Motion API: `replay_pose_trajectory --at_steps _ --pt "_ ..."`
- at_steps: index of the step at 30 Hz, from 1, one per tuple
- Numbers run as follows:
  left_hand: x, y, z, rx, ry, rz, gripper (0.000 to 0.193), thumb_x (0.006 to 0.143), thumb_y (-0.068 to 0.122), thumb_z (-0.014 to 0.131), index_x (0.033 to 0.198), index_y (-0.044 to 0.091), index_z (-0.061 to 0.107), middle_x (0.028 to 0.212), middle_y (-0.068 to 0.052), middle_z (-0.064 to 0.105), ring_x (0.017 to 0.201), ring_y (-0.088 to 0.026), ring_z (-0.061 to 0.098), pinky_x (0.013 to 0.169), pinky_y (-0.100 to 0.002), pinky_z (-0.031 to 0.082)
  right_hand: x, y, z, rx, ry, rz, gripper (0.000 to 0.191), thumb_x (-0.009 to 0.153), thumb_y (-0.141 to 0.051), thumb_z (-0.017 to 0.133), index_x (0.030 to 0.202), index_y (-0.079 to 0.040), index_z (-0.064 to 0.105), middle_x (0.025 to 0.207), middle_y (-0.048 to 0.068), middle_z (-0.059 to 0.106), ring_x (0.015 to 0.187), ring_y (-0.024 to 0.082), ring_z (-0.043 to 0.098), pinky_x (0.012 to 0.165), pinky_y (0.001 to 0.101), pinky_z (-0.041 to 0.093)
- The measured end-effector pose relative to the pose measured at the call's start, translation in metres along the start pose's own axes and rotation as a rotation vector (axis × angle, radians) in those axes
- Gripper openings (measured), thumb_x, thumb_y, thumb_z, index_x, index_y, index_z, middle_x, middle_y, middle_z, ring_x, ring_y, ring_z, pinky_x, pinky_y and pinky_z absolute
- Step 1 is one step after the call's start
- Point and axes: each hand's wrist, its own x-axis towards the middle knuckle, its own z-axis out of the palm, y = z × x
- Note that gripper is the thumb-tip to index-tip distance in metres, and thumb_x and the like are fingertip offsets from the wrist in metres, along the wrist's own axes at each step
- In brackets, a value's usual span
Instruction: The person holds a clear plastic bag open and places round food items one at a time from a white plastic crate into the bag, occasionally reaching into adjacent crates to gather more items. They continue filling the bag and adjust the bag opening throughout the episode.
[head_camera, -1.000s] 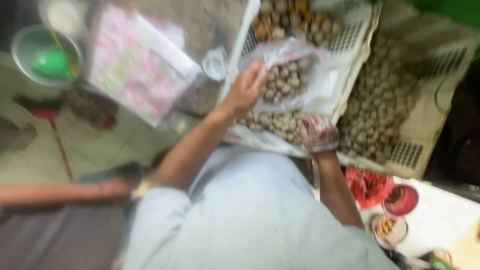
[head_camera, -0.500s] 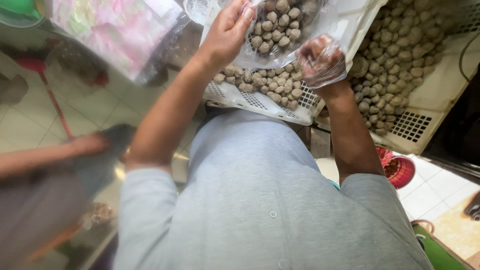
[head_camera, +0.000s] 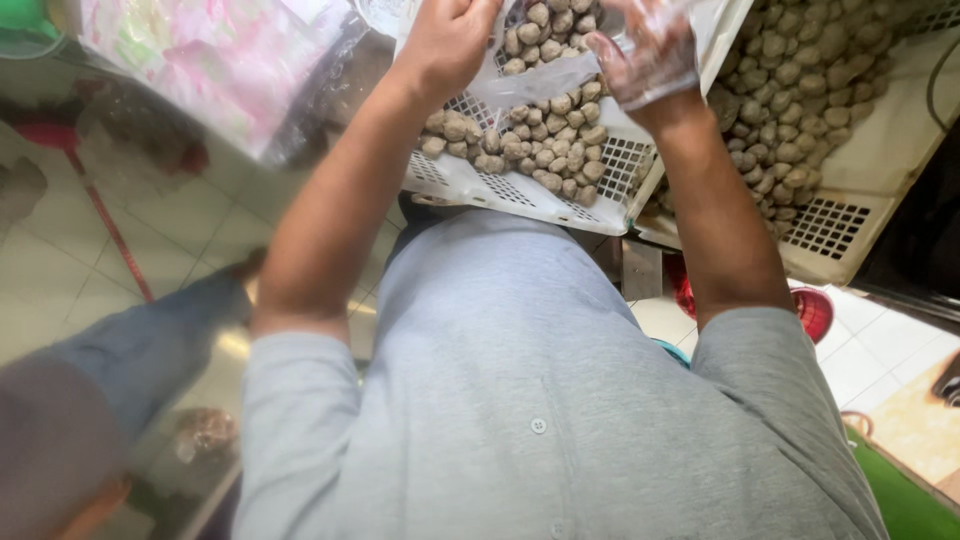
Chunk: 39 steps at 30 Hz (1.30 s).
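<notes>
My left hand (head_camera: 447, 40) grips the edge of a clear plastic bag (head_camera: 545, 70) partly filled with small brown-grey balls. My right hand (head_camera: 642, 55), wrapped in a thin clear plastic glove, holds the bag's other side at the top of the view. Under both hands lies a white perforated tray (head_camera: 520, 190) with several of the same balls (head_camera: 540, 150) on it. Both forearms reach up from my grey shirt.
A second white perforated tray (head_camera: 850, 215) heaped with the balls lies to the right. A pink and white patterned plastic sheet (head_camera: 210, 55) is at the upper left. A red stick (head_camera: 105, 225) leans over the tiled floor; a red bowl (head_camera: 810, 310) sits low right.
The view has tipped downward, so the trays and my hands have slid to the top edge. My hands have come together on the bag, which now holds more balls.
</notes>
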Motion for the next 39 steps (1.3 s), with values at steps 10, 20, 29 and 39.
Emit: replay_pose_trajectory --at_steps 10,20,29,39 --pt "-0.009 -0.005 -0.006 -0.349 -0.218 0.189 0.018 0.115 0.02 0.052 0.109 0.003 0.057 0.086 0.005 0.048 0.077 -0.007 0.044 0.067 -0.027 0.039 -0.054 -0.047 0.0 0.288 -0.161 0.331 0.015 0.101 -0.008 0.076 0.104 -0.004 0.062 0.097 0.015 0.067 0.083 0.024 0.068 0.072 0.0384 0.06" --pt "-0.038 0.009 -0.009 -0.217 -0.207 0.095 0.015 0.112 0.021 0.052 0.108 0.006 0.055 0.08 0.004 0.046 0.072 -0.009 0.042 0.063 -0.03 0.038 -0.004 -0.052 0.03 -0.116 -1.012 0.36 0.04 0.111 -0.042 0.054 0.104 -0.007 0.07 0.095 0.019 0.072 0.088 0.033 0.071 0.086 0.0464 0.056" --pt "-0.052 0.015 -0.011 0.049 -0.085 0.252 0.017 0.113 0.019 0.052 0.106 0.003 0.052 0.081 -0.007 0.051 0.073 -0.016 0.048 0.068 -0.034 0.043 -0.016 -0.048 0.004 -0.017 -0.936 0.437 0.037 0.101 -0.038 0.065 0.115 -0.003 0.067 0.102 0.022 0.072 0.098 0.041 0.068 0.088 0.0514 0.054" --pt "-0.049 0.015 -0.015 0.045 -0.106 0.244 0.02 0.113 0.021 0.052 0.103 0.004 0.051 0.08 -0.005 0.051 0.074 -0.014 0.048 0.069 -0.034 0.044 -0.008 -0.035 0.024 0.152 -0.769 0.446 0.035 0.094 -0.017 0.073 0.124 -0.002 0.065 0.108 0.021 0.069 0.096 0.035 0.069 0.085 0.0444 0.059"
